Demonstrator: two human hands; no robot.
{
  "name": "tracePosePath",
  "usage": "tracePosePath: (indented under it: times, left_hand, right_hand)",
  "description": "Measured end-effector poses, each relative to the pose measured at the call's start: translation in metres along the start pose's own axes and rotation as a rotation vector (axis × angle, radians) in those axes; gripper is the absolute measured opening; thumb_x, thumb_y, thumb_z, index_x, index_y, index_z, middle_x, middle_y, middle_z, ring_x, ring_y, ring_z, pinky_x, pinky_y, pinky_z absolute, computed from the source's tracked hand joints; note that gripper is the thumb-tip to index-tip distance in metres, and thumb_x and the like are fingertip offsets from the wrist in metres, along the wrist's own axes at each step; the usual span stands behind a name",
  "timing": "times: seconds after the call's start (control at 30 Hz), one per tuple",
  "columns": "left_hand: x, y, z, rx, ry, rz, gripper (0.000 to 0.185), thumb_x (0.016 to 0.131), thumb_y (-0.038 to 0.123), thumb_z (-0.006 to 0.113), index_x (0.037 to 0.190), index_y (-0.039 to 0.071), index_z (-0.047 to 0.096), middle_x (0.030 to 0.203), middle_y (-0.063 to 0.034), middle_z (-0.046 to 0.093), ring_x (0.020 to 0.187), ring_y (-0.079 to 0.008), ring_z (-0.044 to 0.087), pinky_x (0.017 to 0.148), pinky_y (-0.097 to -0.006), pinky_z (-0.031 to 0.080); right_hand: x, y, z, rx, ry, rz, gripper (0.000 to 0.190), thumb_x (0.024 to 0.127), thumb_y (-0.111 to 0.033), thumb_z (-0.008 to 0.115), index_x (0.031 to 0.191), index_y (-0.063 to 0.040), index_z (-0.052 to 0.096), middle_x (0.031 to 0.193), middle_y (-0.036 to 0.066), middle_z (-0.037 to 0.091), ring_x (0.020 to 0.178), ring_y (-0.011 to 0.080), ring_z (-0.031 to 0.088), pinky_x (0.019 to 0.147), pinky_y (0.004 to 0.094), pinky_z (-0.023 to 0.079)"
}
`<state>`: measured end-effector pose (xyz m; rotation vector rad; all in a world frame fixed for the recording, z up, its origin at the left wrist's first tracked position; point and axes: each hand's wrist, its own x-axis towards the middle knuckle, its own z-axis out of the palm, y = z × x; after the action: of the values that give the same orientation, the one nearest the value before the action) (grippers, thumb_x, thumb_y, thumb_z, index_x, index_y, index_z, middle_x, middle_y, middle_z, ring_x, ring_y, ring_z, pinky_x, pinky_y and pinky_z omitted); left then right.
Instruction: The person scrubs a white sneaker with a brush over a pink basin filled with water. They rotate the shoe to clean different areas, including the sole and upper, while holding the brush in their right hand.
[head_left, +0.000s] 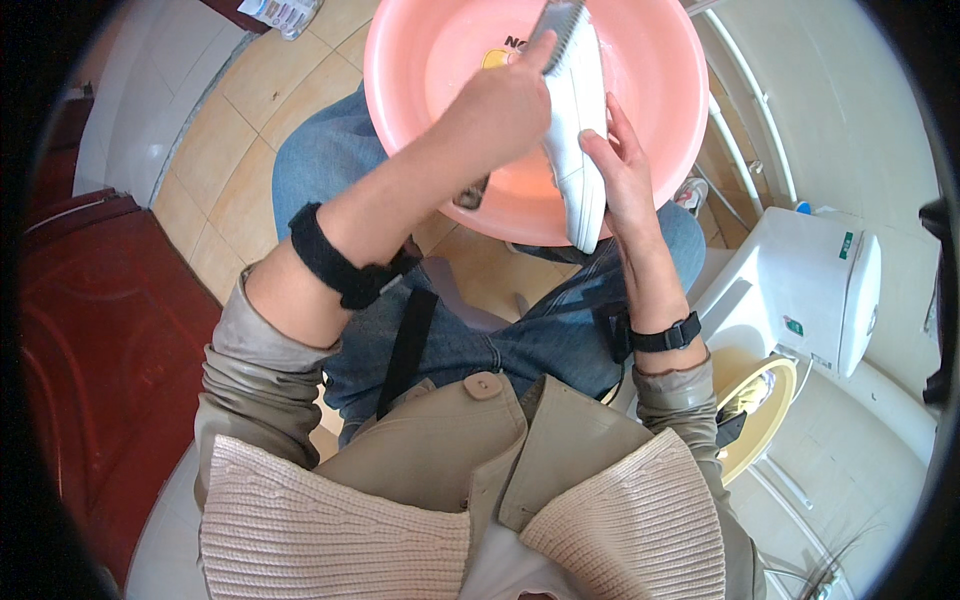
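My left hand (514, 105) grips a brush (561, 36) with dark bristles and a finger stretched along it. Its bristles lie against the upper part of a white shoe (577, 97). The shoe is tilted lengthwise, one end pointing down toward me. My right hand (622, 157) holds the shoe from the right, thumb on its near face and fingers behind. Both hands are over a pink plastic basin (386, 97), which has a printed picture inside. A dark patterned object (472, 193) shows beneath my left forearm, partly hidden; I cannot tell what it is.
Right of my knees are a white toilet (802, 292) and a yellow bin (784, 390) with rubbish inside. White metal pipes (739, 150) stand beside the basin, with another shoe (691, 195) near them. A red door panel (112, 315) is at left; a plastic packet (283, 13) lies on the tiles.
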<state>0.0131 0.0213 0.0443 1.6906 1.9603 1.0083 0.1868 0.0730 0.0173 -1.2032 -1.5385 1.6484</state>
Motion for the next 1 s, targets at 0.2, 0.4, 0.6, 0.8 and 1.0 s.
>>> tracePosePath:
  times: [0.2, 0.4, 0.6, 0.8, 1.0]
  left_hand:
    - [-0.005, 0.002, -0.015, -0.119, -0.021, -0.071, 0.046, 0.088, 0.012, 0.041, 0.133, 0.004, 0.040, 0.093, -0.0278, 0.060, 0.076, -0.0378, 0.062, 0.073, -0.0404, 0.050]
    - [0.000, -0.003, -0.031, -0.280, -0.005, -0.216, 0.046, 0.089, 0.012, 0.040, 0.134, 0.009, 0.039, 0.093, -0.0280, 0.060, 0.078, -0.0364, 0.062, 0.075, -0.0415, 0.049]
    - [-0.020, 0.008, -0.033, -0.154, -0.117, -0.125, 0.048, 0.088, 0.011, 0.041, 0.136, 0.011, 0.036, 0.081, -0.0264, 0.061, 0.071, -0.0383, 0.061, 0.068, -0.0437, 0.049]
    - [-0.026, 0.016, -0.028, -0.142, -0.260, -0.078, 0.054, 0.086, 0.008, 0.044, 0.139, 0.011, 0.030, 0.074, -0.0253, 0.059, 0.065, -0.0378, 0.060, 0.060, -0.0440, 0.049]
    - [-0.031, 0.011, -0.016, -0.006, -0.125, 0.152, 0.055, 0.084, 0.007, 0.047, 0.138, 0.011, 0.032, 0.069, -0.0219, 0.059, 0.061, -0.0352, 0.060, 0.056, -0.0416, 0.049]
  right_hand:
    - [0.024, -0.017, -0.001, -0.206, 0.062, -0.097, 0.088, 0.062, -0.014, 0.069, 0.136, 0.007, 0.027, 0.122, 0.025, 0.045, 0.106, 0.0293, 0.054, 0.087, 0.0343, 0.046]
    - [0.037, -0.017, -0.005, -0.633, 0.070, -0.338, 0.077, 0.063, -0.010, 0.068, 0.128, 0.006, 0.030, 0.118, 0.018, 0.045, 0.110, 0.0253, 0.048, 0.093, 0.0349, 0.041]
    - [0.044, 0.011, -0.010, -0.517, 0.034, -0.329, 0.082, 0.062, -0.006, 0.070, 0.129, 0.006, 0.025, 0.122, 0.019, 0.040, 0.113, 0.0262, 0.045, 0.097, 0.0362, 0.040]
    - [0.049, -0.007, 0.004, -0.436, 0.095, -0.444, 0.085, 0.056, -0.018, 0.076, 0.124, 0.009, 0.032, 0.117, 0.025, 0.043, 0.112, 0.0314, 0.047, 0.094, 0.0382, 0.041]
    - [0.040, -0.031, 0.004, -0.449, 0.033, -0.387, 0.072, 0.057, -0.017, 0.077, 0.115, 0.007, 0.041, 0.108, 0.021, 0.053, 0.099, 0.0276, 0.056, 0.085, 0.0356, 0.047]
